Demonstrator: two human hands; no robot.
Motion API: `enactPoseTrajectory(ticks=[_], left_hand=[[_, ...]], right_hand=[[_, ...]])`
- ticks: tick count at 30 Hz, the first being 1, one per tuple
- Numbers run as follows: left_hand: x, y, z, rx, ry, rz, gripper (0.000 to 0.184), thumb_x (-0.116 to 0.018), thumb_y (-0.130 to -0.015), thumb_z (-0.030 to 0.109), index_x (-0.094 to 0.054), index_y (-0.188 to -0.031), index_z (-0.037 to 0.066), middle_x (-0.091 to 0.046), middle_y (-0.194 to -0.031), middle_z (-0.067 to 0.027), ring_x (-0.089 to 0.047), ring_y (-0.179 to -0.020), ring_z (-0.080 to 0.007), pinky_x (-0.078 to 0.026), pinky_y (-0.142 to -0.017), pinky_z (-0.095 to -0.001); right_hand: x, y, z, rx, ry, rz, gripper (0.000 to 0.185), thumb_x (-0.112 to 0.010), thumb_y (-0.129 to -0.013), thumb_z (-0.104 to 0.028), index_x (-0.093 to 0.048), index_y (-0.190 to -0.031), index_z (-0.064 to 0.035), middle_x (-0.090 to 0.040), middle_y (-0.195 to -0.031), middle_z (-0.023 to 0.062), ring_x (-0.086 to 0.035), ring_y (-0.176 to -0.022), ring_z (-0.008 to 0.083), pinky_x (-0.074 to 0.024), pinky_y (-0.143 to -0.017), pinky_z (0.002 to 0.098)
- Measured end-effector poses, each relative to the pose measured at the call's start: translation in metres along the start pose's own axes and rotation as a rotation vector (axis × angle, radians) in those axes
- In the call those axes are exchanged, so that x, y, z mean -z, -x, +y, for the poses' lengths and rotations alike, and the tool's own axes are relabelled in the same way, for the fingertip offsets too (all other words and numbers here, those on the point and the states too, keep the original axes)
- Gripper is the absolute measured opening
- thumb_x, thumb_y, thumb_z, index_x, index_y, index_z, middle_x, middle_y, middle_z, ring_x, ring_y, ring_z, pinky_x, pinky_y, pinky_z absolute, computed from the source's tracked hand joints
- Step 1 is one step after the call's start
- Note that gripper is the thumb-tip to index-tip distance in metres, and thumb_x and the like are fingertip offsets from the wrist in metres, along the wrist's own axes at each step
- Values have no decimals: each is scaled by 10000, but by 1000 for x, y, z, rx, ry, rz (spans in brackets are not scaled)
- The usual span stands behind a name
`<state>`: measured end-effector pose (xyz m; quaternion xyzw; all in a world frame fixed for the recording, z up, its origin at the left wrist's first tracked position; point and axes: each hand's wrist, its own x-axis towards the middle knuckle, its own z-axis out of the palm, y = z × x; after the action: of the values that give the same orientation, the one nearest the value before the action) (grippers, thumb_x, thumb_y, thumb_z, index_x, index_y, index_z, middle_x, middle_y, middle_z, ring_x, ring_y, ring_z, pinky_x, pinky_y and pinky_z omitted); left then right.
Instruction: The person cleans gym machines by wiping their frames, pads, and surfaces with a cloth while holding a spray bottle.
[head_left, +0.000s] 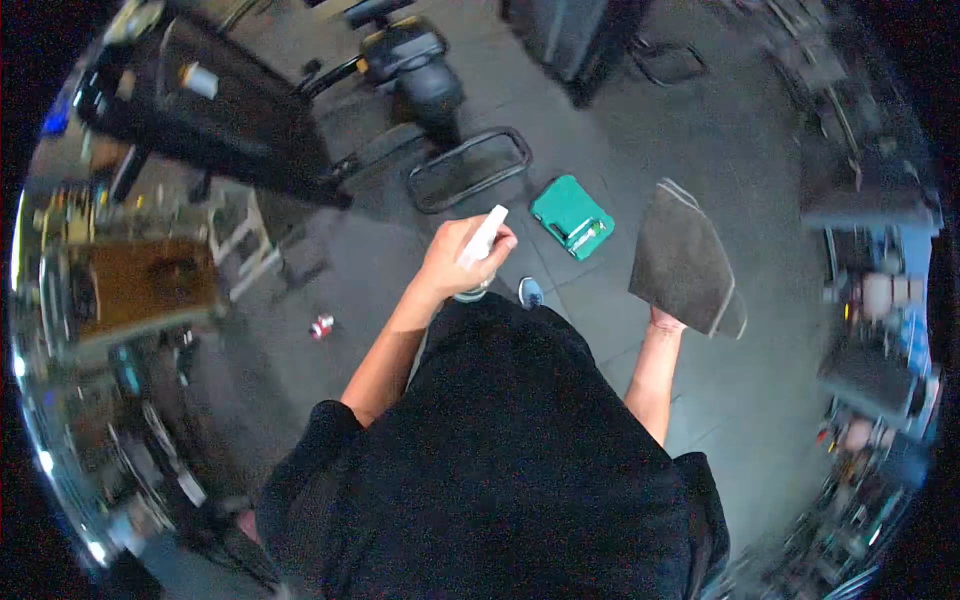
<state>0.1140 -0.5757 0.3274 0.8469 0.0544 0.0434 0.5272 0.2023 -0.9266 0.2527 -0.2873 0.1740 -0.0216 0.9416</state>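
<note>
My left hand [462,257] is closed around the neck of a spray bottle, held out in front of my body. The white spray head [487,232] points up and away from me; part of the clear bottle [474,293] shows below the hand. Out to the right, a dark grey cloth [682,258] hangs spread over my right hand [664,320]. The cloth hides most of that hand's fingers, with its lighter edge folded at the far corner.
A green case [573,217] lies on the dark tiled floor [600,120] ahead. Beyond it stands exercise equipment with a looped black foot frame [470,170]. A small red and white object [321,326] lies on the floor at left. One shoe [530,292] shows below me.
</note>
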Motion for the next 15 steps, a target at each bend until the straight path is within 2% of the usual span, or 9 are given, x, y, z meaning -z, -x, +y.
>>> enactPoseTrajectory(ticks=[2,4,6,7,8,9,11,12,15], left_hand=[[-21,20,7,69,51,70,151,-772,-904,177,-746,-961,39,-718,-784,-45,-660,-723,-96,-527,-670,-293],[-40,43,11,148,168,146,164,-779,-899,190,-755,-979,49,-736,-824,-50,-679,-776,-99,-545,-713,-299],[-55,68,13,183,183,229,161,-774,-896,200,-756,-983,66,-741,-832,-49,-686,-771,-110,-552,-712,-305],[-55,81,17,197,82,223,160,-764,-902,228,-755,-967,82,-743,-824,-53,-687,-742,-123,-554,-695,-314],[-55,95,20,220,143,283,165,-751,-911,253,-751,-949,93,-740,-815,-62,-688,-709,-143,-549,-671,-326],[-50,108,24,224,103,336,177,-750,-896,255,-743,-937,83,-739,-829,-100,-710,-743,-222,-552,-688,-363],[-46,130,20,253,33,415,191,-744,-883,267,-734,-931,82,-735,-844,-143,-722,-788,-339,-555,-709,-408],[-48,128,16,268,25,453,191,-744,-883,267,-734,-931,82,-735,-844,-143,-722,-788,-339,-555,-709,-408],[-29,173,9,230,-130,656,188,-756,-900,249,-720,-949,71,-720,-808,-95,-708,-703,-242,-549,-665,-358]], right_hand=[[-13,-23,-23,-26,-74,-167,697,-537,-1002,-568,-494,-1510,-92,-436,-1600,150,-383,-1472,400,-277,-1223,633],[-11,-59,-41,-316,-272,-504,706,-522,-1005,-567,-485,-1519,-84,-414,-1613,161,-341,-1492,410,-222,-1232,661],[-52,-69,-41,-230,-40,-242,705,-524,-1009,-549,-463,-1537,-85,-378,-1638,147,-305,-1510,411,-182,-1244,663],[-49,-82,-37,-280,-5,-262,705,-521,-1015,-539,-442,-1549,-86,-365,-1646,141,-291,-1519,404,-170,-1247,662],[-43,-103,-31,-318,27,-285,705,-517,-1020,-529,-422,-1562,-87,-351,-1655,134,-277,-1527,398,-158,-1250,661],[-39,-124,-21,-381,28,-333,705,-517,-1020,-529,-422,-1562,-87,-351,-1655,134,-277,-1527,398,-158,-1250,661],[-44,-155,3,-710,-312,-931,644,-515,-1050,-433,-384,-1573,-79,-347,-1655,138,-253,-1539,371,-156,-1274,606],[-59,-166,19,-749,-317,-946,644,-515,-1050,-433,-384,-1573,-79,-347,-1655,138,-253,-1539,371,-156,-1274,606],[-122,-105,74,-854,-367,-971,610,-518,-1058,-383,-387,-1568,-76,-363,-1646,137,-278,-1529,372,-163,-1277,592]])
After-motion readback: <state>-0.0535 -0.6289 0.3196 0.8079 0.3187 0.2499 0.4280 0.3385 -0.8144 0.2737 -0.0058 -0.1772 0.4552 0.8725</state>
